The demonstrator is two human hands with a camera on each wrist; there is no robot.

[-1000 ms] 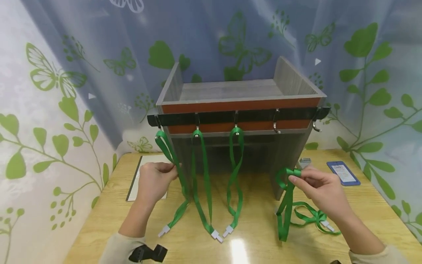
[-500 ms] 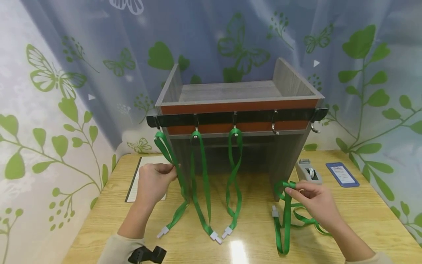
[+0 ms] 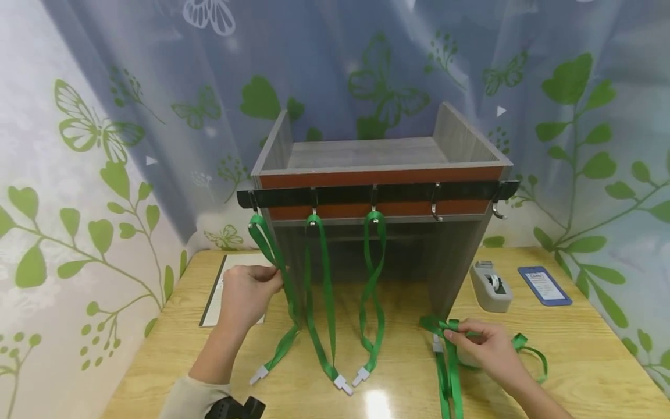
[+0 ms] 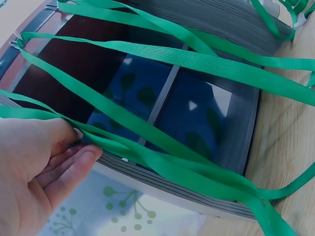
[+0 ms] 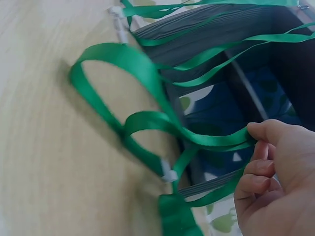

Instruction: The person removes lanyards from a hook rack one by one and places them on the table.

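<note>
Green fabric lanyard hanging from the leftmost hook is pinched by the left hand; right hand fingers pinch a loose green lanyard near the wooden counter's front edge.

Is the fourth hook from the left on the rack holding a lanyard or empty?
Empty. The fourth hook hangs bare; the right hand pinches a loose lanyard lying on the table.

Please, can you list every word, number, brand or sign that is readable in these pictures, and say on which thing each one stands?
Nothing can be read.
Blue badge holder: its white card carries print, too small and blurred to read.
Paper on the table, beside the left hand: no text can be made out.
Tape dispenser: no label visible.
Green lanyards and rack: no text.
</note>
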